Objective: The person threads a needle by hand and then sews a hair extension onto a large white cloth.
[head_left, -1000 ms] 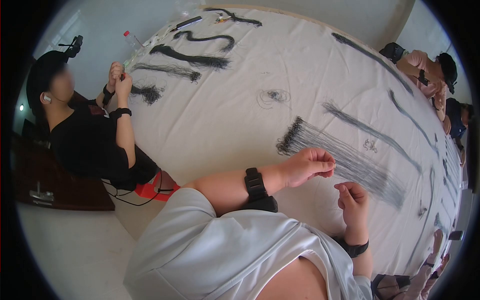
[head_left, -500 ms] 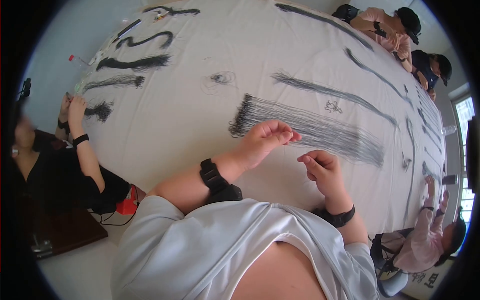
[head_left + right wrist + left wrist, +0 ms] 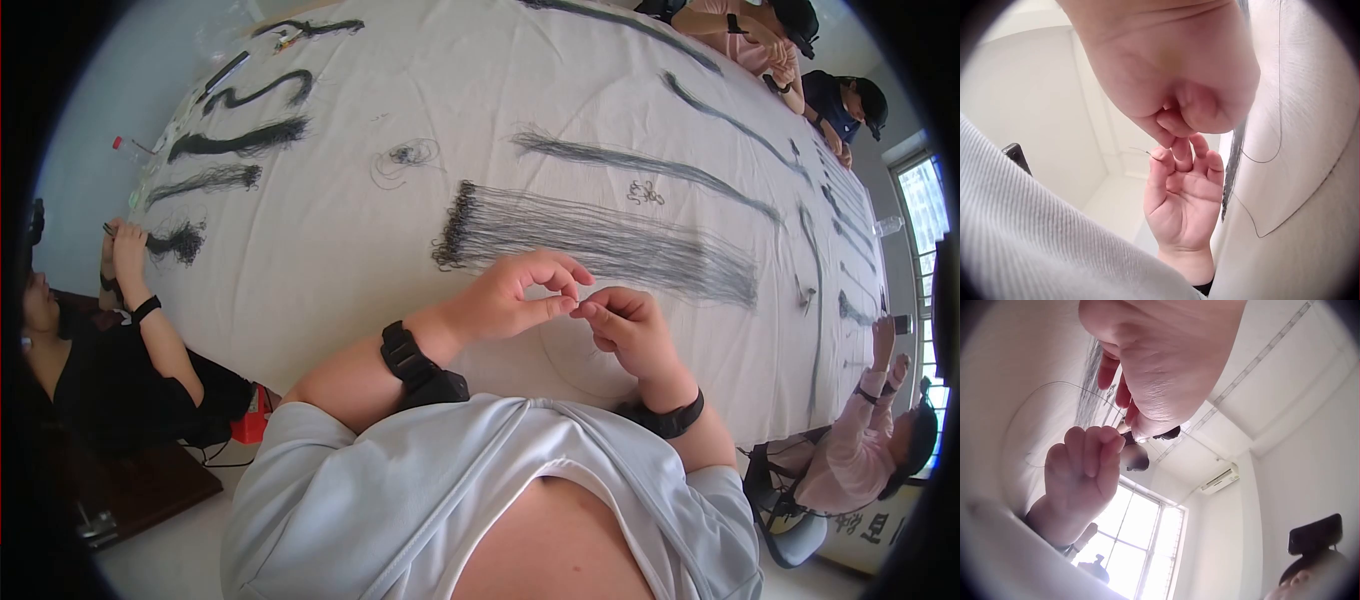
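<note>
Black and hair-thin, a long curved strand (image 3: 1280, 94) is held at the fingertips, in front of a pale grey garment (image 3: 370, 480) and over a table covered in creased white cloth (image 3: 330, 300). By the left hand (image 3: 512, 297) it is pinched between thumb and forefinger, and a short end is seen sticking out in the right wrist view. By the right hand (image 3: 630, 330) it is gripped at the tips of thumb and forefinger, with the remaining fingers curled in. The hands are held close together; whether their fingertips touch cannot be told. Each wrist is circled by a black strap (image 3: 405, 357). Just beyond the hands, a broad flat sheet of parallel dark strands (image 3: 600, 245), tightly curled at its left end, is spread on the cloth. Farther off, a long dark bundle (image 3: 650, 170), a small black tangle (image 3: 645, 192) and a loose wiry coil (image 3: 408, 155) are laid out.
</note>
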Tool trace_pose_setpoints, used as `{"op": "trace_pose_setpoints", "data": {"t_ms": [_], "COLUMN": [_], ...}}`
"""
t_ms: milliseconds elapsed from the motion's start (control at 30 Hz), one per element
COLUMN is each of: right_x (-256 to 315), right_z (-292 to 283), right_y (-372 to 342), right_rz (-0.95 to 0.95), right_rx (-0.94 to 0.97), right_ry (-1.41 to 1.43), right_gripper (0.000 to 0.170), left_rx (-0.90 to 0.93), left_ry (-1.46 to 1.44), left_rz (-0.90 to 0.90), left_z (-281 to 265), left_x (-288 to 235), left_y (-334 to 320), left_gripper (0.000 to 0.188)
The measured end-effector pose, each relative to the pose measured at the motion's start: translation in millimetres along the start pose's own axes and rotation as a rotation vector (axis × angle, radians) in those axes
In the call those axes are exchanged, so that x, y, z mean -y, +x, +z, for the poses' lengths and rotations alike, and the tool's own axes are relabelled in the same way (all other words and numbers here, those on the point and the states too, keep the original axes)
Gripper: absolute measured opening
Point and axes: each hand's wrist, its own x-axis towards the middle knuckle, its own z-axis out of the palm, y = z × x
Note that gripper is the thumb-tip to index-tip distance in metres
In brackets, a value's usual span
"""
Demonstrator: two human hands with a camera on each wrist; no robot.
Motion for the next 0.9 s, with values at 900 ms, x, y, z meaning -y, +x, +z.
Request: {"op": "trace_pose_setpoints", "data": {"t_ms": [900], "right_x": [-6.2], "right_z": [1.3], "right_y": [6.5], "right_rz": [-0.084], "right_rx": [-0.062], "right_ry": [0.214], "right_gripper": [0.011], "left_rx": [-0.083], "left_ry": [-0.225], "left_rz": [-0.088], "left_z": [2.3], "left_x": [19.6], "left_y": [-2.2], "left_gripper": [0.010]}}
